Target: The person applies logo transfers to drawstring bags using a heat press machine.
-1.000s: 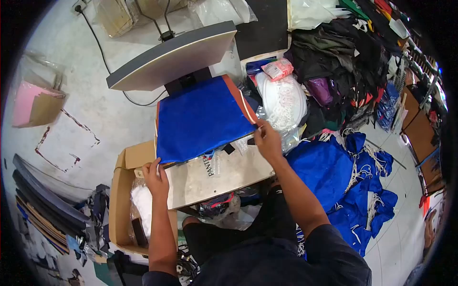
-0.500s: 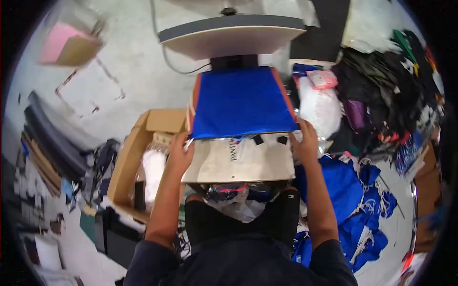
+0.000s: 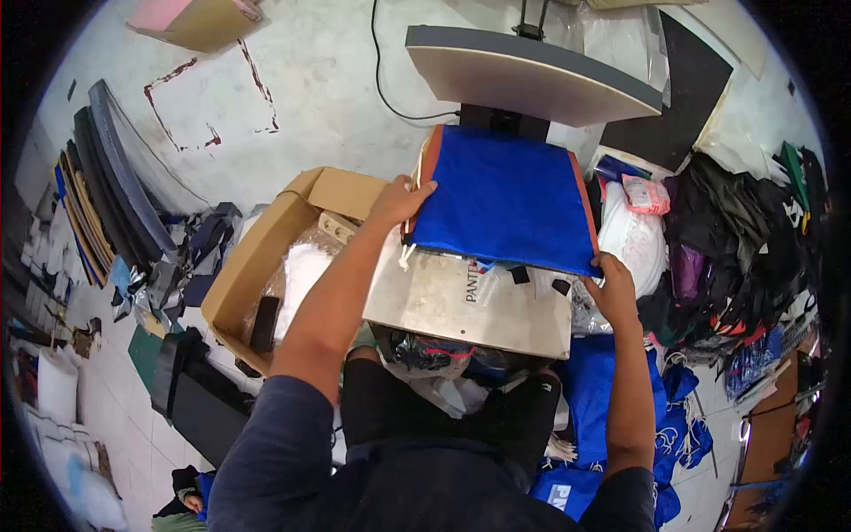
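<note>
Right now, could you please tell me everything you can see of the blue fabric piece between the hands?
The blue fabric piece is roughly square and slightly shiny, with orange-brown strips along its left and right sides. A pale cord shows at its near left corner. It is spread almost flat above the pale tabletop; what lies directly beneath is hidden. The left hand holds its left edge, the right hand its near right corner.

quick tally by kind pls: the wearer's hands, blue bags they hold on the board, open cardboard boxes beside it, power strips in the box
Hands: 2 (left hand, right hand)
Blue drawstring bag: 1
Open cardboard box: 1
Power strip: 1
Total: 5
</note>
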### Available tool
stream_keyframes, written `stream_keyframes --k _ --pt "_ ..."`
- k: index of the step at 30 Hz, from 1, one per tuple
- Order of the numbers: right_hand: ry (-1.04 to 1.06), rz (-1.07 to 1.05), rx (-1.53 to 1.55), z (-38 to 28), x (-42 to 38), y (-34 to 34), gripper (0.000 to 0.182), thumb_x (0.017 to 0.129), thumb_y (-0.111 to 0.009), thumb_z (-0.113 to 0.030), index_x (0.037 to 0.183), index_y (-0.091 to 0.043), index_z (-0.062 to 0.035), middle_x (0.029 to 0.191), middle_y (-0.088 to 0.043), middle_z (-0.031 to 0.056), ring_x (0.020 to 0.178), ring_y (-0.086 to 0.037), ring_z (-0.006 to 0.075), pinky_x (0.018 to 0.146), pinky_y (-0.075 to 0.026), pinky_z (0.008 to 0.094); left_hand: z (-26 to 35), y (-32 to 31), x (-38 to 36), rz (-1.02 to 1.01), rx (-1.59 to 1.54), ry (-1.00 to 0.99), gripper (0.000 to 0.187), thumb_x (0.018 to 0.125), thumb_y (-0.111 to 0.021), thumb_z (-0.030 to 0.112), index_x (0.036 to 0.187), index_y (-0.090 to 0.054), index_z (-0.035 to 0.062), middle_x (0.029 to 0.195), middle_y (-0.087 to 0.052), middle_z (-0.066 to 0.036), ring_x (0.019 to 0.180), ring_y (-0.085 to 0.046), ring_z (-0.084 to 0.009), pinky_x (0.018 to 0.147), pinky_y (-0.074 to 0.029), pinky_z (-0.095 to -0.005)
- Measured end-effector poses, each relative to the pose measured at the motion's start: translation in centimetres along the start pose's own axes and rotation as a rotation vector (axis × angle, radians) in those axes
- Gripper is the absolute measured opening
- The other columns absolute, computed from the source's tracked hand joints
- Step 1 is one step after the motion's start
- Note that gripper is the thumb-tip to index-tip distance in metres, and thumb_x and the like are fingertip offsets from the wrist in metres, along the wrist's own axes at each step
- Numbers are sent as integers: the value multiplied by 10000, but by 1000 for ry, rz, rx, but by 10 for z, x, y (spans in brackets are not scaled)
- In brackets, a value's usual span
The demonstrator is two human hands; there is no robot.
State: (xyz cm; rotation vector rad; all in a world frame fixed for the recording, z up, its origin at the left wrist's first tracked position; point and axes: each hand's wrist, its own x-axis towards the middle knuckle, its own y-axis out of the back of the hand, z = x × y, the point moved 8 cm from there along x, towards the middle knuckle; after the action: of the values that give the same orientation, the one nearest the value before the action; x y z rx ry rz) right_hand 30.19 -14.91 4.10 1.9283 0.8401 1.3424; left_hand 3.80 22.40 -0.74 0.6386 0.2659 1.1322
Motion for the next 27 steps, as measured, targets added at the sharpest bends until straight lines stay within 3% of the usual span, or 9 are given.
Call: stream_keyframes --k 1,5,8,12,15,17,21,23,27 --pt "-11 -35 -43 -1 -1 -1 327 708 -777 -76 970 -587 -28 1007 -630 143 939 -608 340 817 -481 418 -2 5 5 118 170 69 546 825 -664 448 1167 -644 23 988 -687 -227 973 -673 -334 814 -525 -399" --pt "-28 27 -108 -2 -10 2 338 719 -767 -80 1015 -608 -34 966 -615 142 905 -600 345 790 -479 420 -6 10 16 94 196 69 451 788 -654 378 1022 -688 -6 907 -695 -248 921 -684 -386 793 -532 -434" --pt "-57 22 -111 -2 -16 0 341 726 -757 -77 1035 -617 -42 961 -605 139 896 -597 344 785 -479 424 4 30 -9 30 230 -33 268 741 -630 228 791 -704 -25 854 -679 -275 906 -676 -408 810 -524 -433" --pt "-54 78 -167 -16 -17 6 327 727 -701 -25 1044 -620 -40 967 -601 140 894 -595 345 777 -482 420 -64 31 -24 -105 316 65 239 730 -638 161 867 -696 -27 849 -683 -259 886 -679 -398 788 -525 -431" --pt "-21 142 -142 -22 -23 4 322 725 -650 9 1043 -620 -34 980 -609 143 897 -601 349 778 -485 420 -74 50 -48 -84 298 135 342 738 -647 126 1044 -656 -24 889 -685 -247 882 -676 -379 796 -521 -421" --pt "-50 165 -129 -16 -24 2 315 730 -640 10 1041 -621 -35 992 -613 145 899 -605 349 782 -485 421 -65 59 -50 25 183 17 480 766 -706 186 1189 -580 -4 1014 -657 -224 982 -644 -355 853 -503 -404" --pt "-103 198 -76 -9 -25 4 293 741 -622 11 1031 -625 -31 999 -623 150 907 -614 348 795 -486 422 4 56 -104 104 -192 -310 526 787 -747 245 1219 -561 12 1121 -608 -196 1103 -583 -347 912 -474 -406" --pt "-66 190 -81 -11 -25 3 282 742 -624 9 1022 -626 -31 987 -625 146 906 -614 346 793 -484 422 42 36 -134 0 114 -658 459 815 -744 235 1197 -578 42 1127 -581 -128 1129 -549 -299 898 -465 -383" --pt "-2 192 -89 -11 -21 4 244 742 -632 9 981 -631 -38 952 -637 131 891 -615 334 776 -478 422 48 38 -130 123 331 -793 314 766 -700 97 1075 -650 66 1037 -609 -122 1003 -564 -328 851 -452 -415"
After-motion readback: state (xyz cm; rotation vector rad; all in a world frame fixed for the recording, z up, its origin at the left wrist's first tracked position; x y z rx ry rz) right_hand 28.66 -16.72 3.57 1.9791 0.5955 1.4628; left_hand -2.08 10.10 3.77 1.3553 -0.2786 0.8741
